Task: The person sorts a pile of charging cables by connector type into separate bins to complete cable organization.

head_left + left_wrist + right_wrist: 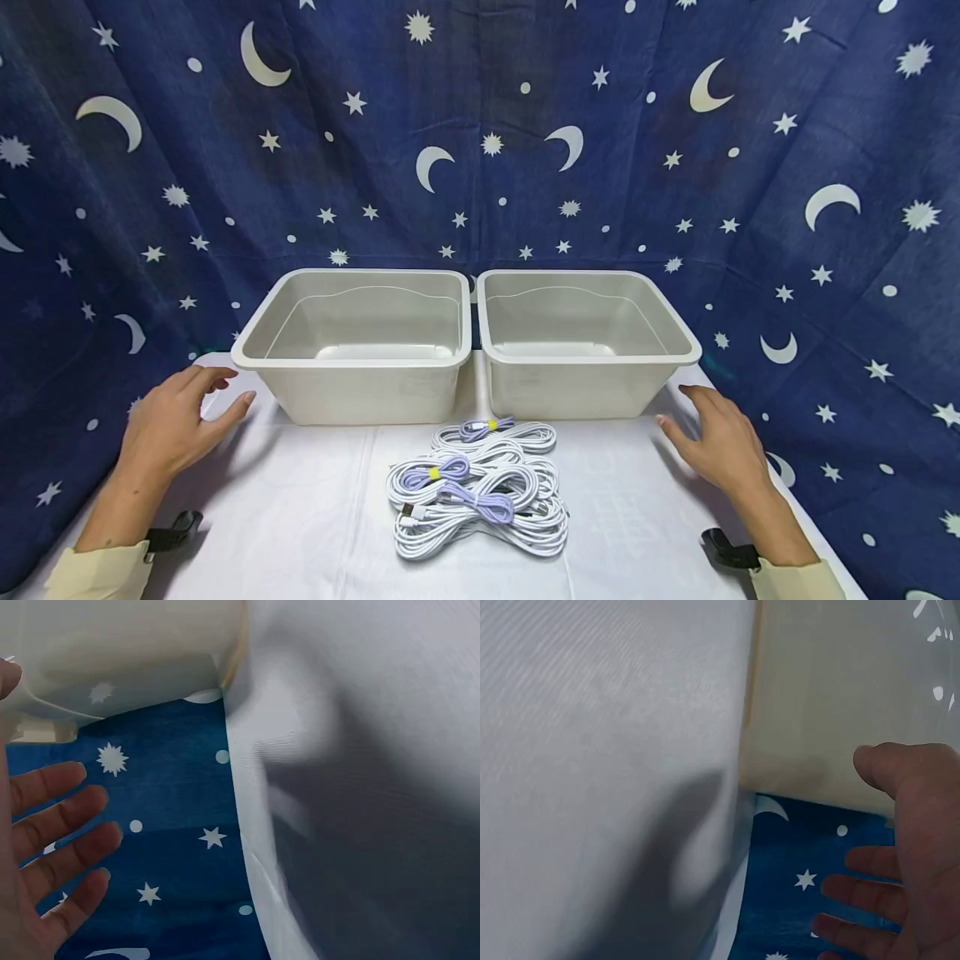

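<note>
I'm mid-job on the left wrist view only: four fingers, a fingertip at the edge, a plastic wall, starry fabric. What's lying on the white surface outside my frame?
Observer: The head view shows a pile of coiled white cables with smaller lavender coils on it.
Operator: Understood. Is this plastic bin the only one?
Observer: No, a similar second bin stands to its right.
Operator: And where's the other hand?
Observer: The right hand is by the outer end of that second bin, holding nothing; I can't tell whether it touches the wall.
</note>
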### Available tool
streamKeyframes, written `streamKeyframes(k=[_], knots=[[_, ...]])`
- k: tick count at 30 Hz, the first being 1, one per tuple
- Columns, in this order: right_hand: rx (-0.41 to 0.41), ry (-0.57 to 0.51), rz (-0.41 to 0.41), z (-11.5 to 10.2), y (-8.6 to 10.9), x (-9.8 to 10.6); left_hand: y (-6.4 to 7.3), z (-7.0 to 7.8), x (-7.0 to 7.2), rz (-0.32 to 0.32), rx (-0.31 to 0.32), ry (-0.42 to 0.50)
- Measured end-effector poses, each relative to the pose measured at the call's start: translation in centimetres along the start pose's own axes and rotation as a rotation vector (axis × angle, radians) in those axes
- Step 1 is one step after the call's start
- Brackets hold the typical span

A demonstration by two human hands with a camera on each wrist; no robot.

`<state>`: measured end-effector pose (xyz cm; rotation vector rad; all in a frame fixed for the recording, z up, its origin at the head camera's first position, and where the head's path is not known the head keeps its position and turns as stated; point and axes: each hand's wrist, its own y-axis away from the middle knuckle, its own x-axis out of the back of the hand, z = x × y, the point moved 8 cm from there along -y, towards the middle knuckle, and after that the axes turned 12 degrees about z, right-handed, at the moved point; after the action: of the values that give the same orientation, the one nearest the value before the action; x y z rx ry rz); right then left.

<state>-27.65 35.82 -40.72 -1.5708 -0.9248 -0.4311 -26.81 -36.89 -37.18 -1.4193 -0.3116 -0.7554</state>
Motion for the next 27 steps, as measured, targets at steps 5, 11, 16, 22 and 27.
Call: streamKeyframes(k=[5,11,16,22,27], knots=[[0.014,0.002,-0.001,-0.8,-0.3,0.3,-0.2,0.4,0.3,-0.031,0.016,0.0],[0.058,-0.007,0.031,-2.1,-0.7,0.8,-0.5,1.1,0.2,-0.157,0.046,-0.05],[0.091,-0.018,0.055,-3.4,-0.9,1.4,-1.1,2.3,0.8,-0.173,0.022,-0.069],[0.113,-0.029,0.087,-4.5,-1.1,2.0,-1.7,3.0,2.0,-0.109,0.032,-0.058],[0.127,-0.037,0.099,-5.2,-1.2,2.3,-2.0,3.3,3.0,0.007,0.052,-0.026]])
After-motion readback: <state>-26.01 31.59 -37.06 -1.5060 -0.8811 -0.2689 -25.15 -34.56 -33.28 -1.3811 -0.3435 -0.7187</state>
